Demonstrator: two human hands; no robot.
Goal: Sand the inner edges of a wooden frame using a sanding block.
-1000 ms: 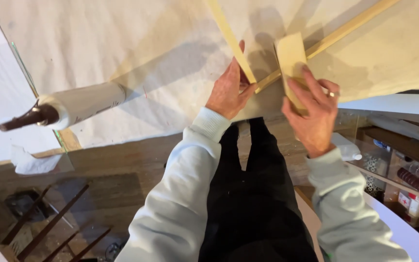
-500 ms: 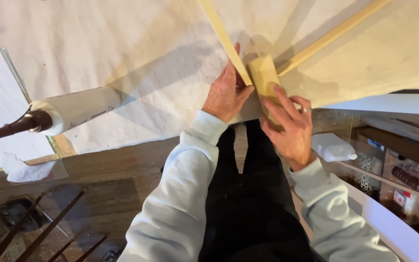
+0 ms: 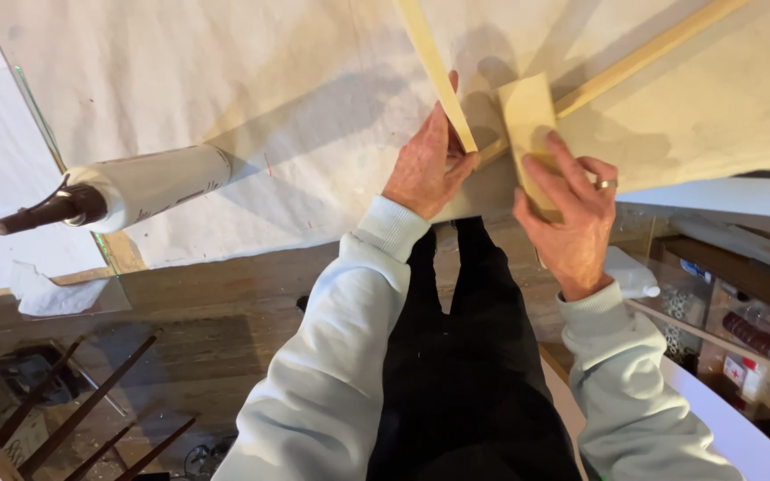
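At the near edge of the paper-covered table [image 3: 225,80], left hand [image 3: 425,169] pinches the end of a thin wood strip [image 3: 438,76]. Right hand [image 3: 572,218] grips a flat wooden block [image 3: 528,120], pressed on a second strip [image 3: 643,58]. Caulk tube [image 3: 135,189] lies well left.

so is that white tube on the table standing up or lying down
Lying down. The white tube rests on its side across the paper-covered table, its dark nozzle pointing left past the table's edge, well apart from both hands.
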